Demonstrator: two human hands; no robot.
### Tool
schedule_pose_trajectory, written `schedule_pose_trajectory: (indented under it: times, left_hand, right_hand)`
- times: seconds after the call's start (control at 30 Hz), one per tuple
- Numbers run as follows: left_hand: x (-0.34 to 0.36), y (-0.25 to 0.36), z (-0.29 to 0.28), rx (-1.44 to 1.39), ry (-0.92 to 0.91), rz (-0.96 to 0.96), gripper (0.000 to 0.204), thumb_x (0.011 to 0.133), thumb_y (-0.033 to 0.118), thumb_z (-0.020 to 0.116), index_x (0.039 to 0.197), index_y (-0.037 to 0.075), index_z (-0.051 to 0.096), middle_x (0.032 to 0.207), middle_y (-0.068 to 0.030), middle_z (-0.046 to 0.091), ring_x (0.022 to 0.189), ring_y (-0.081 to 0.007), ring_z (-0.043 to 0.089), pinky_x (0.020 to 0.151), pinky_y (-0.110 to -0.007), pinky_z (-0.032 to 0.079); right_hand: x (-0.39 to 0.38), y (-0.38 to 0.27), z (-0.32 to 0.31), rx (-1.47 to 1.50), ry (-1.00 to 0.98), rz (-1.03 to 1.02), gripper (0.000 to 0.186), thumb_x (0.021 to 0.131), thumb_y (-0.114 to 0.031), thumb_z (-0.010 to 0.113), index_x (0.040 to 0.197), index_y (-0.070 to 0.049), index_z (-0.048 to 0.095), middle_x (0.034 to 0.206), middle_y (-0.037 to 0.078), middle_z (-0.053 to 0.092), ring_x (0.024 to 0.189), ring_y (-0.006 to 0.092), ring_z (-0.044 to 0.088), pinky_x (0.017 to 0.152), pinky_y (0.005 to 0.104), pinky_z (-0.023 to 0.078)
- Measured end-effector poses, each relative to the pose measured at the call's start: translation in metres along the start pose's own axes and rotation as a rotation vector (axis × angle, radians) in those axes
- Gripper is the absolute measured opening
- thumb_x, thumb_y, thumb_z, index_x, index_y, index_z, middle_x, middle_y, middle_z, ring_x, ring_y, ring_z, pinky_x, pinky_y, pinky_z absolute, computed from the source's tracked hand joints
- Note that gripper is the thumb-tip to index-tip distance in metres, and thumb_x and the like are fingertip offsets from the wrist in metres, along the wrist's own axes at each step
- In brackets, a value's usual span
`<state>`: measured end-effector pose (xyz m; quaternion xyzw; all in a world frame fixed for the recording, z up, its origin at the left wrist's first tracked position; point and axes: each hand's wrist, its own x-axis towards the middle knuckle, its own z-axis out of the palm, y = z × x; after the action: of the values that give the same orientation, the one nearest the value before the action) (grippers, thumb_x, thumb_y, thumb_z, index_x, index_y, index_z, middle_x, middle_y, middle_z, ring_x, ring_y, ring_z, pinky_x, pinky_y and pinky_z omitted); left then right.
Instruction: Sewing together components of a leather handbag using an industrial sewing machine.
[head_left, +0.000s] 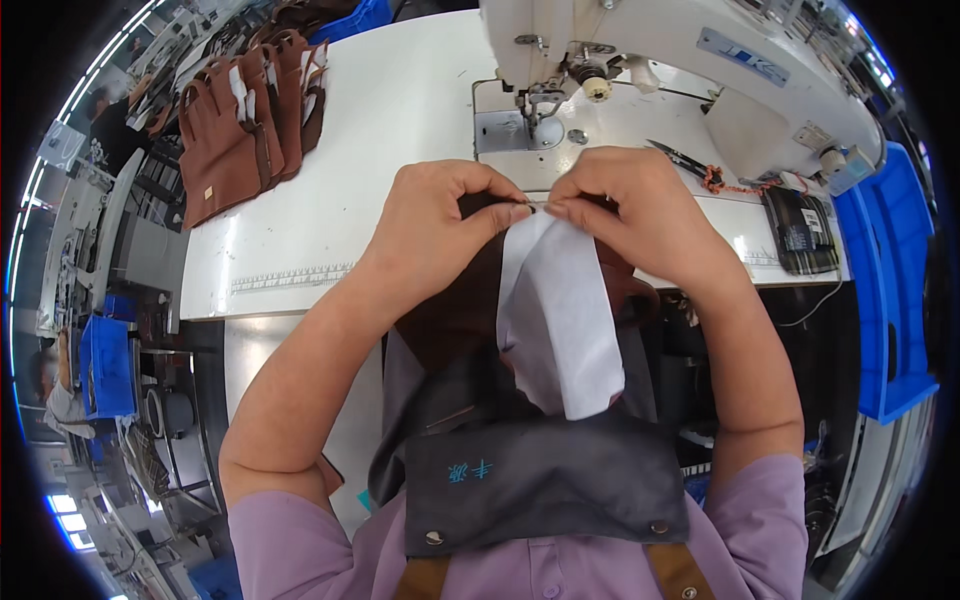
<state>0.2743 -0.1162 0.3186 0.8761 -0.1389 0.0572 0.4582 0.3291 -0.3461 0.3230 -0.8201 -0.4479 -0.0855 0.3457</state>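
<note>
Just in front of the sewing machine (540, 60), my left hand (435, 225) and my right hand (635, 205) meet with thumbs and forefingers pinched together. Between them they grip the upper edge of a dark brown leather bag piece (455, 300). A white lining (560, 310) hangs down from that edge toward my dark grey apron (540, 490). The bag piece drapes over the table's front edge, and my hands and the lining hide much of it. The needle area and metal plate (505, 130) lie just beyond my fingertips.
Several finished-looking brown handbags (225, 145) lie at the table's far left. Scissors (680, 158) with an orange-wrapped handle and a dark checked pouch (800, 230) are on the right. A ruler strip (290, 277) marks the white table (375, 110). A blue crate (885, 290) stands at the right.
</note>
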Motion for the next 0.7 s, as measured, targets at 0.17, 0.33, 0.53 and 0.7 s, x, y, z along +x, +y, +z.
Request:
schedule_pose_trajectory:
  times: [0.17, 0.33, 0.53, 0.7]
  left_hand:
    - [0.045, -0.038, 0.025, 0.108, -0.050, -0.118, 0.017, 0.085, 0.014, 0.080, 0.095, 0.000, 0.079, 0.087, -0.0093, 0.077, 0.082, -0.0157, 0.069, 0.079, -0.030, 0.054]
    - [0.071, -0.063, 0.044, 0.322, 0.090, 0.064, 0.016, 0.080, 0.018, 0.082, 0.092, 0.008, 0.081, 0.083, -0.0069, 0.074, 0.085, -0.0249, 0.068, 0.079, -0.036, 0.052]
    - [0.078, -0.070, 0.043, 0.574, 0.277, 0.372, 0.019, 0.078, 0.015, 0.079, 0.097, 0.010, 0.077, 0.100, -0.0034, 0.072, 0.088, -0.0251, 0.066, 0.077, -0.040, 0.050]
    - [0.066, -0.068, 0.037, 0.685, -0.121, 0.562, 0.033, 0.084, 0.010, 0.070, 0.116, 0.003, 0.070, 0.116, -0.0086, 0.069, 0.102, -0.0276, 0.067, 0.085, -0.047, 0.054]
  right_hand:
    - [0.018, 0.056, 0.009, 0.083, -0.126, 0.168, 0.006, 0.081, -0.010, 0.072, 0.085, -0.006, 0.076, 0.082, 0.012, 0.074, 0.079, 0.0314, 0.070, 0.072, 0.0382, 0.055]
    - [0.033, 0.099, 0.012, 0.061, -0.244, 0.165, 0.015, 0.077, -0.015, 0.072, 0.088, -0.005, 0.076, 0.083, 0.010, 0.074, 0.078, 0.0230, 0.070, 0.072, 0.0318, 0.055]
    - [0.046, 0.115, 0.012, 0.252, -0.266, 0.328, 0.018, 0.079, -0.018, 0.067, 0.085, -0.004, 0.075, 0.080, 0.009, 0.072, 0.076, 0.0214, 0.068, 0.071, 0.0315, 0.053]
    - [0.045, 0.116, 0.012, 0.036, -0.261, 0.148, 0.022, 0.075, -0.017, 0.070, 0.093, -0.005, 0.074, 0.085, 0.017, 0.072, 0.078, 0.0320, 0.072, 0.071, 0.0379, 0.055]
